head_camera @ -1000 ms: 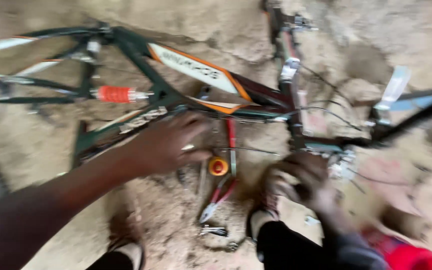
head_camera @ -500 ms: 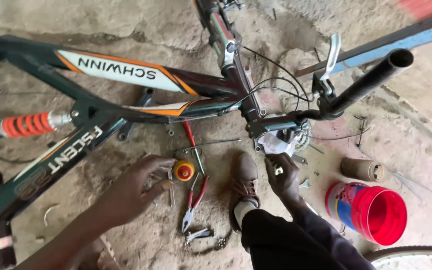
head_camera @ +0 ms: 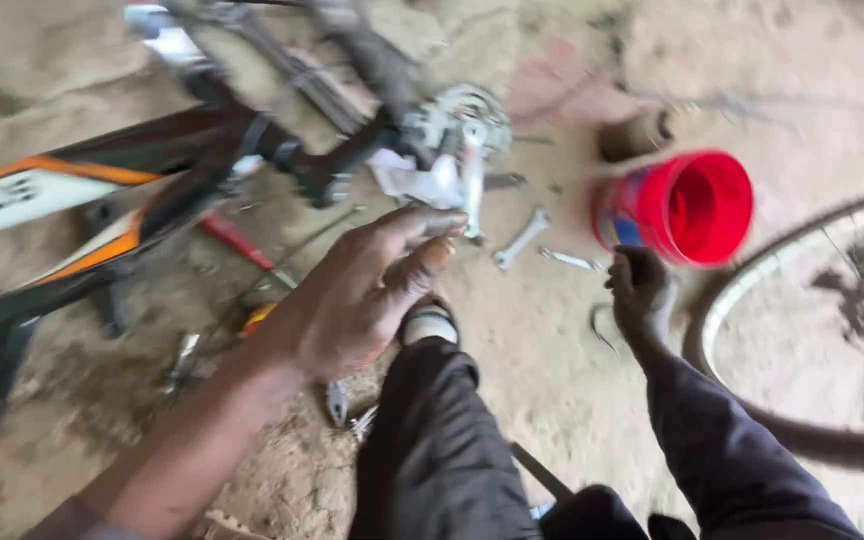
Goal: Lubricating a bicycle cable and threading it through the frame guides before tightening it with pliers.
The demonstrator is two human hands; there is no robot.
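Two bare hands are working over a dirt floor beside a bicycle frame [head_camera: 62, 200] lying on its side. The left hand [head_camera: 357, 295] is hovering palm-down, fingers [head_camera: 422, 225] loosely extended and slightly spread, holding nothing, its tips reaching just short of a white rag [head_camera: 417, 180] that is hanging at the frame's cluster of silver metal parts [head_camera: 457, 120]. The right hand [head_camera: 640, 290] is curling narrowly near the ground; whether it is gripping anything cannot be told. Judging by the loose tools, the repair is looking partway done: the detached wheel [head_camera: 802, 330] is lying at the right, not yet refitted. Counted outward: one rag, two small spanners [head_camera: 520, 240] lying on the dirt between the hands, one red-handled tool [head_camera: 237, 240] beneath the frame, one pair of pliers [head_camera: 337, 400] near the knee, one red bucket [head_camera: 687, 205] tipped on its side at the far right, and one brown cylinder [head_camera: 632, 135] just beyond it. Blur is hiding finer detail.
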